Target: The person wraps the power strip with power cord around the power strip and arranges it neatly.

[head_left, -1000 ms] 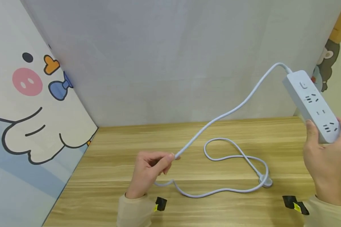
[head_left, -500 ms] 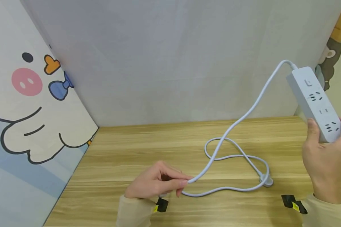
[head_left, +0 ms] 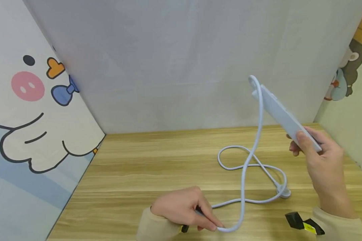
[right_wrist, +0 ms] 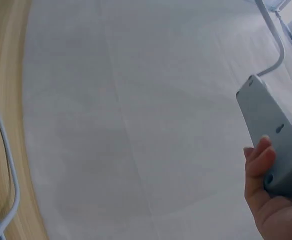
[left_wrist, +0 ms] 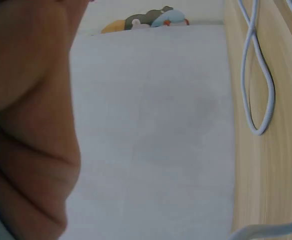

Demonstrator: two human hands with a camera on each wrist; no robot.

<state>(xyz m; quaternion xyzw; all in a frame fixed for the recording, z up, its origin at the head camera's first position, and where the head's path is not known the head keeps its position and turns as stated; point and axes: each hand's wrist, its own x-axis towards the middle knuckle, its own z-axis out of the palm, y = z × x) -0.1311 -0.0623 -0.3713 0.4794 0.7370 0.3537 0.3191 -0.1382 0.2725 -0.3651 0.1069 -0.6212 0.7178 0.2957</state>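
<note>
A white power strip (head_left: 285, 115) is held up at its lower end by my right hand (head_left: 325, 160), thumb on one side and fingers on the other. It tilts edge-on to the head view, so its sockets are hidden there. The right wrist view shows the underside of the power strip (right_wrist: 268, 125) with screw holes. From its upper end the white cord (head_left: 259, 124) hangs down to my left hand (head_left: 187, 207), which pinches it between thumb and fingers near the front. The rest of the cord lies looped on the table, ending at a plug (head_left: 285, 193).
The wooden table (head_left: 132, 160) meets a pale back wall (head_left: 169, 73). A cartoon-printed panel (head_left: 33, 127) stands at the left, and another printed panel (head_left: 344, 110) at the right. In the left wrist view a loop of cord (left_wrist: 271, 100) lies on the tabletop.
My right hand has moved left and turned the power strip from face-up to edge-on. My left hand has moved down and right with the cord, which now hangs in a steeper curve.
</note>
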